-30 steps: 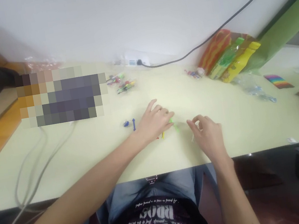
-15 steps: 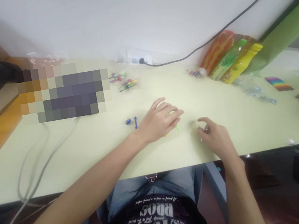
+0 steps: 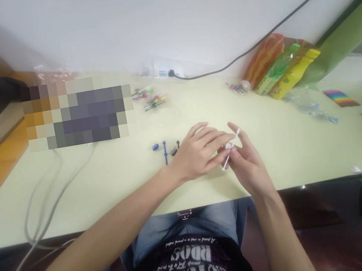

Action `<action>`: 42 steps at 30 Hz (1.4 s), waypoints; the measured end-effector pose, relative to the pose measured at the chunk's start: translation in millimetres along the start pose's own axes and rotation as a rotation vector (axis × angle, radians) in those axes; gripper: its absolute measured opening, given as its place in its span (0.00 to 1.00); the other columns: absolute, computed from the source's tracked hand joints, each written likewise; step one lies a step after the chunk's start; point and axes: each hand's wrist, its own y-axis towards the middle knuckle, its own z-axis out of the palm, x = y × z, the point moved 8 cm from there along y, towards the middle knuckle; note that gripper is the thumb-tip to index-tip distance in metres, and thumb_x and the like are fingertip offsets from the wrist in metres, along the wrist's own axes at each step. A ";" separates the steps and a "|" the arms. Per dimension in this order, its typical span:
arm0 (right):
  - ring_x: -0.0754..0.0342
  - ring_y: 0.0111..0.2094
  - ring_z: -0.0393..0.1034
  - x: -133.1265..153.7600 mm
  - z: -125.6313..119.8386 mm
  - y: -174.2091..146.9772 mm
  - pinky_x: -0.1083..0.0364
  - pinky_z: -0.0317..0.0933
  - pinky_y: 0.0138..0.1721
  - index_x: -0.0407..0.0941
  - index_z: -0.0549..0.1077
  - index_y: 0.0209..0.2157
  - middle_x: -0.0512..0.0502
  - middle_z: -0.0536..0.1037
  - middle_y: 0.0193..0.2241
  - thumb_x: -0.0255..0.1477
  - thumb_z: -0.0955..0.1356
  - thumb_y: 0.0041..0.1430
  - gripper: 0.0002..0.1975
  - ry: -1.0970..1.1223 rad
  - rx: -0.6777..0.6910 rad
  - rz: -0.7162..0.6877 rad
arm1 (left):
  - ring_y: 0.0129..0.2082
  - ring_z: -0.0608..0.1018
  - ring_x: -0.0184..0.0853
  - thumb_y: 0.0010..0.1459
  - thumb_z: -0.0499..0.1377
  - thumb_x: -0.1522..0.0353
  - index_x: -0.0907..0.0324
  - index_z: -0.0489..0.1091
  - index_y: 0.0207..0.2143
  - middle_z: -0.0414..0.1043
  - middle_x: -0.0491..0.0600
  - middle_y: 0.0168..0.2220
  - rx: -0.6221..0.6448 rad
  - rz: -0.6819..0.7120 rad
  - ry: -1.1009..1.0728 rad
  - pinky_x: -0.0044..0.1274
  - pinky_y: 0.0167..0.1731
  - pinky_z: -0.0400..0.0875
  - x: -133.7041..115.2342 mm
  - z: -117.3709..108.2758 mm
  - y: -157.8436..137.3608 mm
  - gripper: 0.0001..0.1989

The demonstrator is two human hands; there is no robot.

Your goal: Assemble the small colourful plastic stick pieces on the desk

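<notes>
A thin white plastic stick with arrow-like ends [image 3: 226,162] slants between my hands, with a small white rounded part at its middle. My right hand [image 3: 249,161] grips the stick between thumb and fingers, palm turned inward. From the left, the thumb and fingertips of my left hand [image 3: 198,153] close on its middle. Left of that hand lie a blue double-ended stick [image 3: 165,149], a round blue piece [image 3: 155,147], a black arrow-tipped stick [image 3: 178,144] and a small black piece [image 3: 174,151]. Something green is mostly hidden under my left fingers.
Clear bags of coloured plastic pieces [image 3: 154,102] lie at the back of the table [image 3: 125,200]. A green bottle [image 3: 268,74] and a yellow packet [image 3: 291,80] are at back right. White cables [image 3: 52,198] run over the left side. A person's arm shows at the right edge.
My right hand has moved left and up to meet my left hand, and the white stick now shows plainly between them. My left hand has shifted slightly, uncovering the black pieces.
</notes>
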 end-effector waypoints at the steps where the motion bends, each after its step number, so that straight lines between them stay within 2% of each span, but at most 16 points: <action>1: 0.50 0.31 0.72 1.2 -0.4 0.7 0.49 0.72 0.34 0.53 0.51 0.74 0.48 0.77 0.35 0.45 0.65 0.70 0.37 -0.022 -0.003 -0.001 | 0.54 0.80 0.38 0.72 0.57 0.64 0.55 0.71 0.58 0.81 0.50 0.52 -0.005 0.007 -0.019 0.40 0.66 0.67 -0.3 -0.7 0.0 0.15; 6: 0.48 0.34 0.76 5.2 -4.6 2.1 0.48 0.73 0.34 0.55 0.48 0.76 0.43 0.80 0.43 0.48 0.63 0.72 0.37 -0.174 -0.053 0.012 | 0.52 0.81 0.38 0.71 0.58 0.64 0.56 0.72 0.52 0.82 0.50 0.49 -0.047 0.026 -0.059 0.38 0.62 0.71 0.8 -3.1 -0.7 0.10; 10: 0.48 0.33 0.77 11.9 -1.4 -0.8 0.47 0.74 0.35 0.53 0.54 0.74 0.45 0.82 0.38 0.47 0.63 0.72 0.34 -0.158 -0.060 0.016 | 0.48 0.82 0.38 0.70 0.60 0.64 0.55 0.72 0.49 0.83 0.49 0.44 -0.110 0.008 -0.037 0.36 0.57 0.73 5.8 -5.9 -3.6 0.08; 12: 0.50 0.30 0.77 18.8 -4.5 -3.5 0.48 0.73 0.35 0.50 0.64 0.67 0.47 0.82 0.33 0.44 0.67 0.70 0.28 -0.137 -0.102 -0.001 | 0.46 0.82 0.37 0.69 0.61 0.65 0.55 0.72 0.49 0.83 0.48 0.43 -0.125 -0.001 -0.010 0.36 0.56 0.73 8.3 -5.9 -5.1 0.08; 14: 0.52 0.27 0.76 25.5 -8.8 -6.5 0.50 0.73 0.33 0.48 0.73 0.56 0.48 0.82 0.32 0.41 0.71 0.67 0.20 -0.145 -0.135 -0.019 | 0.45 0.82 0.37 0.69 0.61 0.64 0.56 0.72 0.48 0.82 0.48 0.42 -0.135 -0.019 0.024 0.35 0.55 0.73 11.0 -5.4 -6.0 0.08; 16: 0.53 0.26 0.76 30.0 -11.8 -8.9 0.51 0.72 0.33 0.46 0.77 0.48 0.47 0.83 0.32 0.39 0.74 0.64 0.15 -0.192 -0.136 -0.028 | 0.44 0.82 0.37 0.69 0.61 0.64 0.57 0.72 0.48 0.82 0.48 0.41 -0.149 -0.026 0.052 0.35 0.53 0.73 11.9 -5.5 -6.5 0.08; 18: 0.53 0.26 0.76 33.2 -14.0 -10.5 0.51 0.72 0.34 0.46 0.78 0.46 0.47 0.84 0.33 0.38 0.75 0.63 0.14 -0.274 -0.129 -0.033 | 0.43 0.82 0.37 0.68 0.62 0.64 0.57 0.72 0.47 0.82 0.48 0.40 -0.159 -0.019 0.075 0.34 0.53 0.73 10.9 -5.7 -6.8 0.09; 22: 0.54 0.27 0.75 44.1 -16.8 -12.2 0.54 0.70 0.33 0.46 0.80 0.44 0.49 0.83 0.30 0.35 0.72 0.66 0.09 -0.504 -0.160 -0.112 | 0.42 0.82 0.37 0.68 0.62 0.63 0.57 0.73 0.46 0.83 0.48 0.40 -0.131 -0.012 0.103 0.35 0.54 0.73 9.0 -2.9 -6.8 0.09; 27: 0.56 0.25 0.72 58.8 -13.0 -12.5 0.56 0.64 0.31 0.45 0.79 0.35 0.51 0.79 0.26 0.31 0.70 0.68 0.07 -0.824 -0.253 -0.287 | 0.40 0.83 0.36 0.68 0.60 0.64 0.57 0.74 0.44 0.83 0.47 0.38 -0.113 -0.062 0.105 0.35 0.57 0.72 12.6 -0.1 -6.3 0.07; 34: 0.56 0.25 0.69 60.6 1.2 -12.3 0.55 0.62 0.36 0.45 0.73 0.28 0.52 0.76 0.23 0.28 0.68 0.67 0.11 -0.909 -0.281 -0.442 | 0.37 0.82 0.34 0.66 0.60 0.67 0.57 0.72 0.42 0.81 0.45 0.34 -0.147 -0.031 0.142 0.34 0.57 0.71 10.6 -3.5 -3.2 0.05; 37: 0.55 0.25 0.65 65.4 -12.8 -14.6 0.54 0.60 0.36 0.46 0.66 0.23 0.52 0.72 0.20 0.29 0.67 0.64 0.15 -0.962 -0.441 -0.444 | 0.35 0.81 0.34 0.64 0.59 0.68 0.57 0.72 0.38 0.80 0.45 0.32 -0.137 0.001 0.156 0.34 0.58 0.70 8.1 -3.6 -4.2 0.03; 40: 0.55 0.23 0.61 72.6 -51.9 -22.7 0.54 0.55 0.31 0.48 0.61 0.20 0.53 0.66 0.18 0.30 0.66 0.62 0.17 -0.963 -0.739 -0.354 | 0.34 0.81 0.33 0.64 0.59 0.68 0.57 0.72 0.37 0.80 0.44 0.32 -0.127 0.011 0.146 0.34 0.58 0.70 8.4 -3.7 -6.9 0.03; 42: 0.54 0.23 0.63 72.3 -74.5 -23.8 0.53 0.56 0.32 0.48 0.63 0.20 0.52 0.68 0.18 0.32 0.67 0.61 0.16 -0.944 -0.797 -0.271 | 0.35 0.81 0.32 0.66 0.59 0.68 0.56 0.73 0.39 0.81 0.43 0.33 -0.135 -0.012 0.136 0.34 0.57 0.70 11.2 -5.0 -7.4 0.03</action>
